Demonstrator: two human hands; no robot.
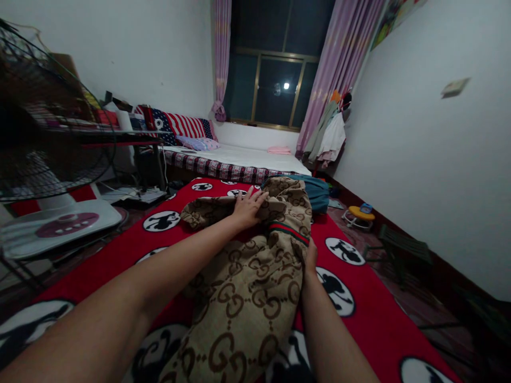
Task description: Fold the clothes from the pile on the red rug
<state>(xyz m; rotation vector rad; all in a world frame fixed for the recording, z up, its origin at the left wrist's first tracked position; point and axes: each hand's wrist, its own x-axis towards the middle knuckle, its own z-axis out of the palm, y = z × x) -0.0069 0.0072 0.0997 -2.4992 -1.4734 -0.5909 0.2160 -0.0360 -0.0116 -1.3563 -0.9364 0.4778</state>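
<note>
A beige garment (255, 287) with a brown monogram print lies spread lengthwise on the red blanket (351, 229), its lower part towards me. A green and red striped band (289, 232) crosses its middle. My left hand (248, 208) rests flat with fingers spread on the garment's upper left part, where a sleeve-like piece (207, 208) reaches out to the left. At the right edge, just by the striped band, my right hand (310, 258) grips the cloth; most of its fingers are hidden behind the fabric. A teal folded cloth (317, 192) lies beyond the garment.
To the left stand a fan (59, 213) and a cluttered desk (136, 133). Another bed (239, 154) with pillows is below the window (279, 88). Along the right wall are a yellow stool (359, 214), a dark folding stool (405, 246) and hanging clothes (332, 138).
</note>
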